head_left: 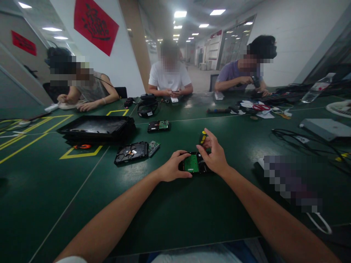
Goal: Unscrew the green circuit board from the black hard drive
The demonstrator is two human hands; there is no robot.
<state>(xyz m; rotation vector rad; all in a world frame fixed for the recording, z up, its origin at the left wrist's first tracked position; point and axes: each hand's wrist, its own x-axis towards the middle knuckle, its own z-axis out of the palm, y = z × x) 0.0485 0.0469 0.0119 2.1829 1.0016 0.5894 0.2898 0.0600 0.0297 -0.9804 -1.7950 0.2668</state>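
1. Centrally, a black rectangular hard drive with a green circuit board [191, 163] lay on the dark green bench [164, 213], in from the middle of its near edge.
2. The left hand [177, 166] was bent into a C, thumb and fingers gripping the drive's left end.
3. The right hand [215, 153] was curled, pinching a black-and-yellow screwdriver [203, 137] above the drive's right part; whether the tip touched could not be told.
4. Toward the bench's left edge lay a second black drive [128, 155], with a small loose green circuit board [154, 149] beside it; behind these sat stacked black plastic trays [93, 138].
5. Toward the right edge lay a flat silver-grey box [326, 128] near black cables [292, 138].
6. Along the far edge sat a person in a white T-shirt [156, 75] and a person in a purple T-shirt [230, 73].
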